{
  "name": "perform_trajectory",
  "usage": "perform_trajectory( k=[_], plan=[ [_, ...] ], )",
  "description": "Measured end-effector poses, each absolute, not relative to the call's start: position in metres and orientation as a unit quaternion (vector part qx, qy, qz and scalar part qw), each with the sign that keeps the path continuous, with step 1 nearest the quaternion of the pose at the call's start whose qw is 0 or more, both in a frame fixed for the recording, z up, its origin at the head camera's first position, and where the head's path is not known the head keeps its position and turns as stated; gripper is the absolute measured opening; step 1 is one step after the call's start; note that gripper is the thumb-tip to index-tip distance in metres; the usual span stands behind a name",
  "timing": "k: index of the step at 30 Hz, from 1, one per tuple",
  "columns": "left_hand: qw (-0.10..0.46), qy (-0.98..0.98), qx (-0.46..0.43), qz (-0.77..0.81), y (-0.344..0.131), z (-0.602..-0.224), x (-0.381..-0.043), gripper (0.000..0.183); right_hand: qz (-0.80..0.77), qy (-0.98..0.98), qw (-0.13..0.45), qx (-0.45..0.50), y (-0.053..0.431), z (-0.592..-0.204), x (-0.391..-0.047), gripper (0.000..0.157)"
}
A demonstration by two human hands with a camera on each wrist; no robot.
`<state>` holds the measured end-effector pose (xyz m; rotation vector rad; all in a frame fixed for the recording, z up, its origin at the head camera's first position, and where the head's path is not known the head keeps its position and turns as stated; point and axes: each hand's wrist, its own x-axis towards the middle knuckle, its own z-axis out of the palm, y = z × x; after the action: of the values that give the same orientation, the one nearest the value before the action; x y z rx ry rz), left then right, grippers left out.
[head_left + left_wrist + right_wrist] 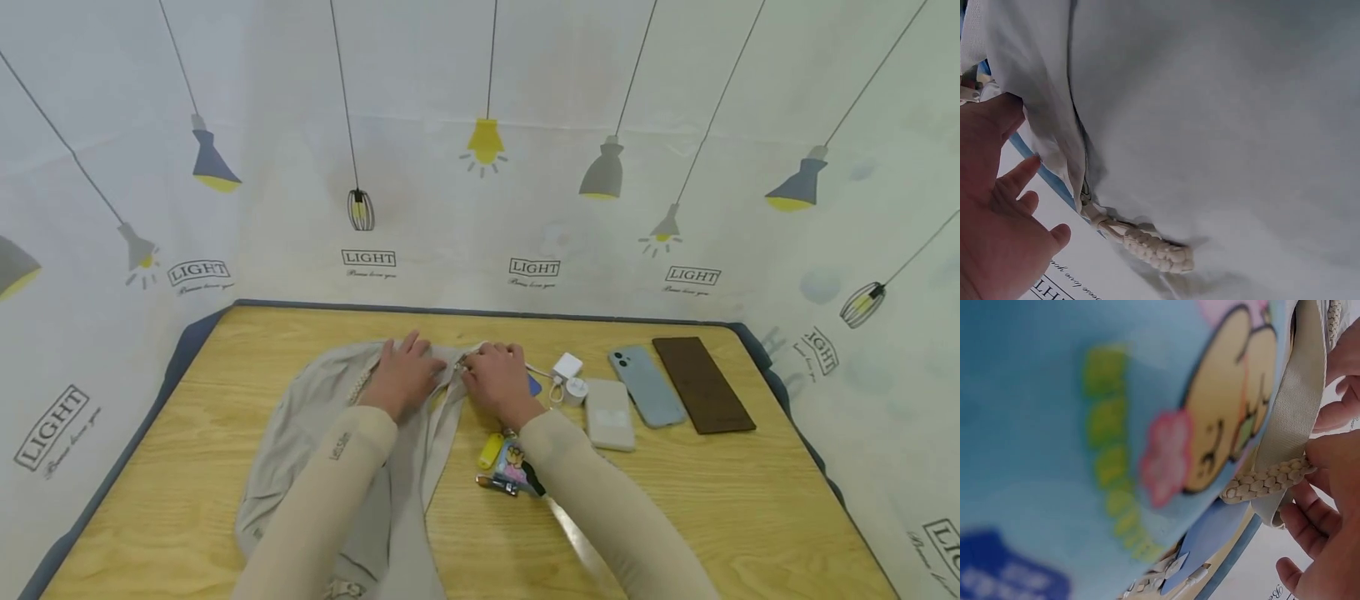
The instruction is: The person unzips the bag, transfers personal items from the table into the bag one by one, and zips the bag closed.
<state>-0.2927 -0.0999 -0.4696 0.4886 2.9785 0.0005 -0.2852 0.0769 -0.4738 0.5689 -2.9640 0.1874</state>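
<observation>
A light grey fabric bag (pixel 337 500) lies on the left half of the table, with a broad strap (pixel 1294 394) along its right side. My left hand (pixel 408 375) is at the bag's far edge, pinching the cloth beside the zip; its other fingers are loosely bent in the left wrist view. One braided zip pull (pixel 1157 250) dangles from the bag there. Thumb and fingers of my right hand (pixel 498 379) pinch another braided zip pull (pixel 1266 481) by the strap. The bag's inside is hidden.
Near my right wrist lie a yellow tag (pixel 491 450) and a cartoon-printed item (pixel 513 462). Farther right are a white charger (pixel 567 367), a white box-like block (pixel 609 417), a light blue phone (pixel 647 387) and a brown flat case (pixel 703 385). A blue item (pixel 534 385) is partly covered.
</observation>
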Motion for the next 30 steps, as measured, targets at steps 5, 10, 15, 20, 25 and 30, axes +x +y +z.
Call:
perform_trajectory(
  k=[5,10,15,20,25,30],
  plan=[
    [0.039,0.983,0.182,-0.005,-0.0962,-0.4673,-0.2911,0.028,0.056,-0.979,0.059,0.188,0.0770,-0.4722,-0.2839,0.026],
    [0.073,0.982,0.174,-0.003,-0.0971,-0.4662,-0.2889,0.036,0.054,-0.979,0.049,0.189,0.0765,-0.4708,-0.2817,0.026],
    [0.113,0.980,0.165,-0.009,-0.0984,-0.4696,-0.2896,0.054,0.051,-0.978,0.047,0.194,0.0759,-0.4700,-0.2799,0.027],
    [0.121,0.980,0.154,-0.020,-0.0986,-0.4732,-0.2927,0.057,0.053,-0.978,0.048,0.198,0.0752,-0.4706,-0.2787,0.027],
    [0.112,0.982,0.152,-0.006,-0.0983,-0.4714,-0.2931,0.056,0.065,-0.975,0.042,0.209,0.0742,-0.4687,-0.2785,0.024],
    [0.088,0.985,0.142,0.044,-0.0973,-0.4710,-0.2942,0.047,0.067,-0.974,0.029,0.215,0.0717,-0.4677,-0.2784,0.023]
  ],
)
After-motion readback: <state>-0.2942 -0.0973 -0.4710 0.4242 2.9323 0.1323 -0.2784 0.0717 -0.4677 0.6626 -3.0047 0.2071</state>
